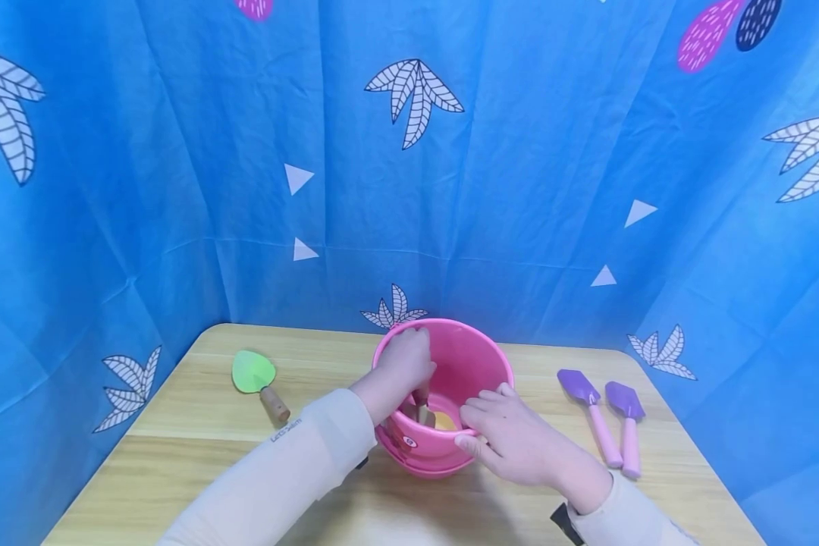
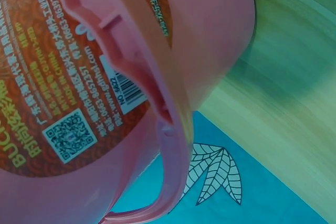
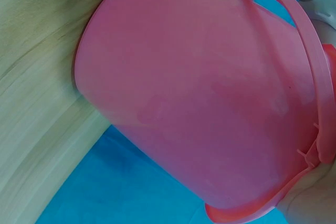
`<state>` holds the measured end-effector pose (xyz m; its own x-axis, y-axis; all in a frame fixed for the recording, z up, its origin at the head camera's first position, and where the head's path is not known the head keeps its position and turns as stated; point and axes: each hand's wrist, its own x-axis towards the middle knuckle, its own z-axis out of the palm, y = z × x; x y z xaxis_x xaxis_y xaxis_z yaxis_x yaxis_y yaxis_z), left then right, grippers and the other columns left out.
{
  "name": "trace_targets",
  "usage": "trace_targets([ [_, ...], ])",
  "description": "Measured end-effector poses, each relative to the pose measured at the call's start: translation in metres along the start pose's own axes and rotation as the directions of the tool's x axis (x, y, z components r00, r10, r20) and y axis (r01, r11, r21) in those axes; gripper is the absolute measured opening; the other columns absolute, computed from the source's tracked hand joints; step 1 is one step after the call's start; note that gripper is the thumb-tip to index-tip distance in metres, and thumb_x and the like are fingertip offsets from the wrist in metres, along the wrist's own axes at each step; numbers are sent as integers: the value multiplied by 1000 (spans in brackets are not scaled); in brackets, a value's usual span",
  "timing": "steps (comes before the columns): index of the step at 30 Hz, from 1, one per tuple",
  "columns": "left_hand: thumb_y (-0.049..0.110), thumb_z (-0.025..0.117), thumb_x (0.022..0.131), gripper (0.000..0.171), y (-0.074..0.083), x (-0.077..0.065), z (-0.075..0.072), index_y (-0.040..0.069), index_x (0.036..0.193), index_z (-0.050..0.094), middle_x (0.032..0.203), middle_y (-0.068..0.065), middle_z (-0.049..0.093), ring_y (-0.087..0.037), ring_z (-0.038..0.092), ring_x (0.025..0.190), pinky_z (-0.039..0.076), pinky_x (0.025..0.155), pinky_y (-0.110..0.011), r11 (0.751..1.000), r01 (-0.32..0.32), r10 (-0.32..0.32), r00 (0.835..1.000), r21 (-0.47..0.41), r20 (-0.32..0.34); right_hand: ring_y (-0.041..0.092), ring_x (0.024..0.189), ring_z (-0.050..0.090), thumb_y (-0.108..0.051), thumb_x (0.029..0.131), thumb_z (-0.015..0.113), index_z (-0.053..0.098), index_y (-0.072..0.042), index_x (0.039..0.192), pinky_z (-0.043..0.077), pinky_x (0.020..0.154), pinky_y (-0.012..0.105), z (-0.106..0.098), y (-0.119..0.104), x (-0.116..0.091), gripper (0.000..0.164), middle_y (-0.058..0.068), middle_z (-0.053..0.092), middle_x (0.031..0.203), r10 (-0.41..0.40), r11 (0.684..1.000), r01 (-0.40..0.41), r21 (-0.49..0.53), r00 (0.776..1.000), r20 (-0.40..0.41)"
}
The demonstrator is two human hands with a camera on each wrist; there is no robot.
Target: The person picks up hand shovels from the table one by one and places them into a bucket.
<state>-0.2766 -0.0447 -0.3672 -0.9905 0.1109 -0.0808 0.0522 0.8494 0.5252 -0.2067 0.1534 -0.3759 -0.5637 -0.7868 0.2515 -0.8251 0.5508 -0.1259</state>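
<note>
A pink bucket (image 1: 474,364) stands on the table with its mouth towards the head camera; its labelled side (image 2: 68,108) and handle (image 2: 181,145) show in the left wrist view. My left hand (image 1: 404,360) reaches inside over the left rim. Below its fingers shows a brown-handled tool (image 1: 421,394), which the hand appears to hold; the fingertips are partly hidden. Something yellow (image 1: 444,421) lies at the bottom. On the front right rim, my right hand (image 1: 512,436) grips the bucket, thumb outside and fingers over the edge. The right wrist view shows the bucket's plain wall (image 3: 184,87).
To the left on the wooden table (image 1: 177,447) lies a green trowel (image 1: 253,371) with a wooden handle. Two purple shovels with pink handles, one nearer (image 1: 580,387) and one farther right (image 1: 626,400), lie at the right. A blue patterned curtain (image 1: 409,212) hangs behind.
</note>
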Motion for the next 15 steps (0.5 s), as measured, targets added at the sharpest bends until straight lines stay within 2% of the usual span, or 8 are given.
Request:
trace_targets([
  [2, 3, 78, 83, 48, 0, 0, 0, 3, 124, 55, 95, -9, 61, -23, 65, 84, 56, 47, -31, 1000, -22, 22, 1000, 18, -20, 4, 79, 39, -46, 104, 48, 46, -30, 82, 33, 81, 31, 0, 0, 0, 27, -19, 37, 76, -1, 1000, 1, -2, 1000, -3],
  [8, 17, 69, 95, 42, 0, -2, 1, 1, 132, 54, 114, -13, 59, -21, 66, 85, 52, 43, -24, 997, -68, 71, 993, 26, -92, 4, 80, 40, -46, 104, 47, 47, -30, 83, 35, 82, 32, 0, -1, 0, 27, -19, 38, 76, 9, 1000, -9, -2, 1000, 3],
  [10, 19, 67, 96, 42, 0, -3, 0, 1, 132, 55, 115, -11, 59, -22, 65, 93, 56, 51, -26, 995, -86, 91, 988, 47, -127, 4, 80, 40, -47, 104, 47, 47, -30, 83, 35, 82, 32, 0, -1, 0, 27, -19, 38, 76, 10, 1000, -10, -4, 1000, 3],
  [13, 23, 67, 96, 42, 0, -3, -1, 3, 132, 56, 113, -9, 61, -25, 62, 105, 60, 72, -32, 989, -113, 130, 974, 96, -188, 4, 80, 40, -46, 104, 47, 47, -30, 83, 35, 82, 32, 0, -2, 0, 27, -19, 38, 76, 7, 1000, -7, -8, 1000, 2],
  [15, 24, 68, 96, 41, -1, -2, -2, 4, 131, 57, 111, -7, 63, -24, 63, 105, 59, 82, -36, 987, -124, 144, 964, 103, -224, 4, 80, 41, -46, 104, 47, 47, -30, 83, 35, 82, 32, 0, -2, 0, 27, -20, 38, 76, 5, 1000, -5, -9, 1000, 1],
])
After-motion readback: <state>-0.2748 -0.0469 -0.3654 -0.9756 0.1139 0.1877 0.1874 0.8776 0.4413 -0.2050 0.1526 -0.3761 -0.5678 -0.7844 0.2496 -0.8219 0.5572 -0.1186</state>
